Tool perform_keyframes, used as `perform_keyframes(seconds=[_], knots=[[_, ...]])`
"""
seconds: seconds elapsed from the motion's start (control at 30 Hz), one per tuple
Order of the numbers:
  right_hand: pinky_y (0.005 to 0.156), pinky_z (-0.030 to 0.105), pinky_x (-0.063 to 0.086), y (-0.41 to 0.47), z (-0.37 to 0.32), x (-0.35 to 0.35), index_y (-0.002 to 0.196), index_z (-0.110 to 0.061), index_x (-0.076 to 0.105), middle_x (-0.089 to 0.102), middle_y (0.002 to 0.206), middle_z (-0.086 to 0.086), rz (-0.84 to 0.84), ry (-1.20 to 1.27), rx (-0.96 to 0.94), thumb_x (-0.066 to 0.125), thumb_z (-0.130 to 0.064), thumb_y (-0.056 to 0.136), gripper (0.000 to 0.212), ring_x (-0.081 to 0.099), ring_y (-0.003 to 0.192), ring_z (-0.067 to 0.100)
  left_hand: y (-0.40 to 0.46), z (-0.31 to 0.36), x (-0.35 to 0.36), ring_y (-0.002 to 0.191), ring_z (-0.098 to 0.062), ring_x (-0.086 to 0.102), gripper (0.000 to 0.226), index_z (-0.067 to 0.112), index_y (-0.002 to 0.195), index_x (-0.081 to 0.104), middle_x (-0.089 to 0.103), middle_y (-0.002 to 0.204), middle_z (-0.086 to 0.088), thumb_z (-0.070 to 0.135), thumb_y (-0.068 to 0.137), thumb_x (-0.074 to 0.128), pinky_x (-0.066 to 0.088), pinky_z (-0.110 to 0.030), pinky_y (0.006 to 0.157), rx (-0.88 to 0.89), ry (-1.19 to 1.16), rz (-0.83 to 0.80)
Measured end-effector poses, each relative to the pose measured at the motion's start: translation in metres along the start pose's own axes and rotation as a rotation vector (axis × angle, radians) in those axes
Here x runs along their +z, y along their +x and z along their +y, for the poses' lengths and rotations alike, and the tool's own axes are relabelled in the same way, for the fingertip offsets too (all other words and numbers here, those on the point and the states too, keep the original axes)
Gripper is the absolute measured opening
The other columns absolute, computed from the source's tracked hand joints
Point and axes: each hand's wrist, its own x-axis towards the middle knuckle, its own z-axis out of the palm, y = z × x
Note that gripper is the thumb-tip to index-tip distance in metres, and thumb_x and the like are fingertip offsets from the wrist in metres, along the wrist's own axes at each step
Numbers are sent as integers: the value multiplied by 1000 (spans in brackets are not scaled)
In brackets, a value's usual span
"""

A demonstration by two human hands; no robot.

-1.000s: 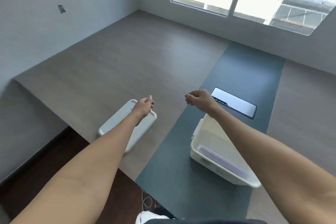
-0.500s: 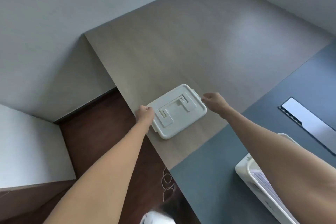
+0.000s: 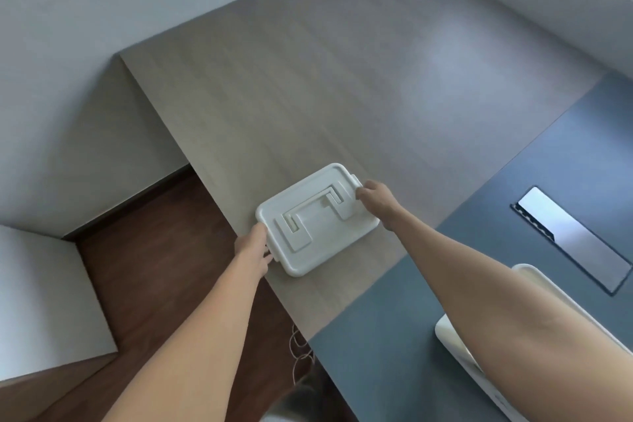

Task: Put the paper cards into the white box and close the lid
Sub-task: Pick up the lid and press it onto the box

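White lid (image 3: 317,219) flat on the wooden surface (image 3: 342,96) near its edge. Left hand (image 3: 252,248) fingers grasp its 8 o'clock end; right hand (image 3: 378,198) fingers grasp its 2 o'clock end. White box (image 3: 455,341) (partly hidden by the forearm) lies at 4 o'clock.

- Bright, even daylight enters from the blown-out upper right corner.
- A pale sheen of glare lies on the bench (image 3: 342,96).
- Shadows are soft and faint.
- Wide-angle distortion bends straight edges; the whole frame looks slightly soft.
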Motion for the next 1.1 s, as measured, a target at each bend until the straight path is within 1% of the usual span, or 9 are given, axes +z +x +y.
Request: perform_keyframes(seconds=[0.1, 0.27, 0.47, 0.6, 0.7, 0.77, 0.9, 1.03, 1.1], knots=[[61, 30, 32, -7, -4, -13, 86, -10, 58, 49, 85, 6, -3, 100, 53, 55, -15, 81, 8, 44, 73, 24, -7, 9, 3, 84, -24, 61, 29, 4, 114, 61, 64, 92, -9, 12, 88, 51, 50, -41, 82, -40, -18, -39], [69, 32, 44, -17, -3, -49, 97, -1, 66, 59, 90, 7, 67, 151, 81, 55, -29, 62, 46, 55, 78, 27, -29, 30, 25, 77, -21, 59, 19, 7, 98, 61, 63, 90, -7, 13, 87, 46, 48, -40, 75, -7, 24, -110], [60, 27, 43, -69, -20, -125, 101, 5, 71, 57, 84, 9, 204, 264, -27, 57, -15, 83, 30, 53, 69, 24, -71, 55, 79, 53, -22, 53, 19, 9, 86, 59, 60, 71, -8, 5, 81, 42, 44, -23, 42, 202, 3, -116], [59, 26, 40, -108, -9, -181, 88, -9, 71, 52, 75, 5, 348, 310, -62, 56, -13, 86, 15, 47, 61, 19, -105, 62, 126, 63, -23, 51, 22, 9, 70, 52, 57, 73, -12, -2, 84, 39, 44, -36, 62, 332, 57, -168], [69, 32, 47, -137, 19, -222, 67, -13, 67, 53, 71, 4, 482, 356, -58, 57, -13, 81, 17, 51, 68, 22, -130, 57, 160, 69, -23, 52, 21, 11, 73, 56, 58, 78, -12, -5, 80, 43, 47, -40, 63, 395, 126, -251], [71, 35, 47, -158, 41, -244, 64, -14, 65, 52, 68, 4, 538, 390, -57, 58, -11, 82, 19, 49, 71, 22, -148, 51, 180, 69, -23, 56, 21, 8, 74, 57, 60, 79, -13, -11, 79, 48, 54, -43, 65, 418, 166, -313], [77, 34, 57, -213, 88, -278, 95, -7, 70, 66, 82, 9, 651, 514, -25, 69, -8, 90, 5, 62, 75, 22, -191, 30, 213, 71, -24, 64, 19, 2, 74, 60, 67, 83, -16, -16, 75, 62, 61, -44, 75, 427, 269, -471], [62, 26, 56, -260, 137, -298, 115, 1, 68, 70, 99, 15, 714, 603, 35, 67, -1, 91, 24, 68, 83, 24, -224, 5, 241, 75, -26, 67, 20, -2, 93, 71, 71, 90, -15, -14, 77, 69, 62, -32, 52, 436, 413, -623], [65, 26, 56, -280, 162, -302, 118, 2, 68, 70, 97, 13, 715, 640, 65, 66, -1, 92, 26, 67, 79, 22, -236, -10, 251, 79, -29, 68, 22, -4, 97, 72, 72, 94, -17, -15, 79, 67, 63, -36, 65, 450, 478, -658]])
